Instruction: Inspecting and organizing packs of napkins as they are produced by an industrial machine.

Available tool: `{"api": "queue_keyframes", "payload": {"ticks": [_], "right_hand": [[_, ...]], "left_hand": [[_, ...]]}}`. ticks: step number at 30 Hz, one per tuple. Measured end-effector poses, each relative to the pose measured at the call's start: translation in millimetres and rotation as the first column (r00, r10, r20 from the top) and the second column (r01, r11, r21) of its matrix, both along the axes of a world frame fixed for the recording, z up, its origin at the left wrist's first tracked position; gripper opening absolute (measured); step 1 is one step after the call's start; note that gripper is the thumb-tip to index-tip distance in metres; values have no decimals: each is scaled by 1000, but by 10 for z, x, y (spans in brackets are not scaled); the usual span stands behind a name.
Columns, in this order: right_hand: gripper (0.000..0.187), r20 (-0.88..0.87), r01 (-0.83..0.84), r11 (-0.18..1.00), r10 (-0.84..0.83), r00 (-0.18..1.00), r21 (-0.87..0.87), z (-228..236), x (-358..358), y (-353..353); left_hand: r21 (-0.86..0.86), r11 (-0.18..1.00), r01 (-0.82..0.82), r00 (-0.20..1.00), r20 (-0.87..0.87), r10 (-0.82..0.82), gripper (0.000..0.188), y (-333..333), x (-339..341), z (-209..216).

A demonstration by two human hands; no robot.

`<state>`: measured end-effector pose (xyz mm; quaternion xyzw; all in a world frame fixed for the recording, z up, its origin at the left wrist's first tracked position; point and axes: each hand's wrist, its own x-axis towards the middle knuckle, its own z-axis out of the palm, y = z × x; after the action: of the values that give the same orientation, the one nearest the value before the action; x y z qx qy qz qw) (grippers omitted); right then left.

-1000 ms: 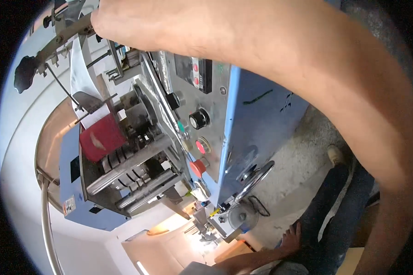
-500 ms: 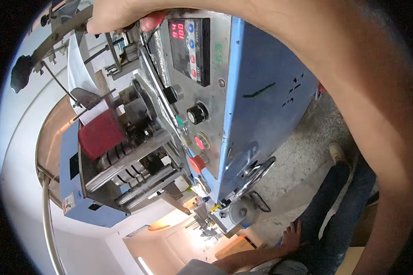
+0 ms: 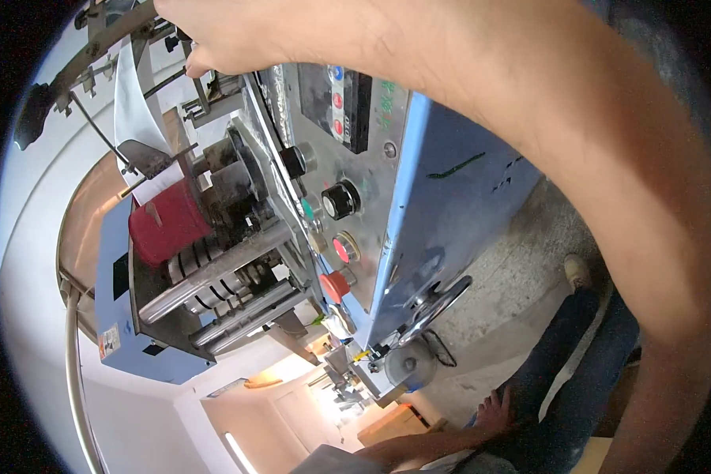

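My right hand (image 3: 237,35) reaches across the top of the view to the upper frame of a blue machine (image 3: 458,205). Its curled fingers touch the metal rods next to a white paper strip (image 3: 134,110); the fingertips run out of view, so the grip is hidden. Under my forearm sits the grey control panel (image 3: 347,103), with a black knob (image 3: 340,199), a red button (image 3: 344,249) and a red mushroom button (image 3: 333,286) below it. My left hand (image 3: 494,411) rests low down on my jeans-clad leg and holds nothing.
A red block (image 3: 166,225) sits above steel rollers (image 3: 213,272) at the machine's left end. A metal handwheel (image 3: 434,304) sticks out of the blue side. Concrete floor (image 3: 513,276) and my shoe (image 3: 577,272) lie to the right.
My right hand has moved left, off the control panel and onto the machine's upper frame. The panel's buttons show more now. My left hand has stayed on the leg.
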<state>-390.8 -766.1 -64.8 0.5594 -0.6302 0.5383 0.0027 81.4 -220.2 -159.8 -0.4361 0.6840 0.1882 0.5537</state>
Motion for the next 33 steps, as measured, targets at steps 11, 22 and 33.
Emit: {"api": "queue_keyframes", "payload": {"ticks": [11, 22, 33], "right_hand": [[22, -19, 8, 993, -10, 1000, -115, 94, -134, -25], [18, 690, -620, 785, 447, 569, 3, 258, -424, 50], [24, 105, -101, 990, 112, 988, -101, 173, -207, 23]], "left_hand": [[26, 998, 51, 998, 44, -53, 67, -10, 75, 17], [92, 995, 41, 997, 67, -48, 70, 4, -37, 42], [5, 990, 143, 989, 45, -143, 77, 68, 65, 10]]}}
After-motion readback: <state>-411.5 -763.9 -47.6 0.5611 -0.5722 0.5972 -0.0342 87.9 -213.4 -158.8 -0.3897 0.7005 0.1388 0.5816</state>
